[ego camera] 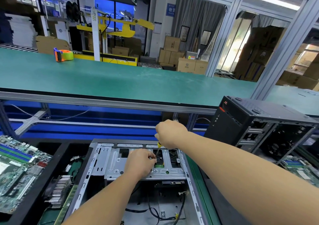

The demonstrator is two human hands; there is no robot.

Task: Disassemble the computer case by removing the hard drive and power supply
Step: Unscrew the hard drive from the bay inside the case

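right hand (170,133) gripping yellow screwdriver (158,149) handle, tip hidden beside left hand (140,162) fingers pinching at drive cage (138,164) inside open computer case (131,181), board labels unreadable, blue wall sign (170,9) partly legible

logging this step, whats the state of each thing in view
case: lying flat, side open
drive cage: still mounted in case
screwdriver: upright, tip down in cage
right hand: grips screwdriver handle
left hand: fingers pinch at the screwdriver tip
second case: upright, side panel off
tape dispenser: idle on far bench
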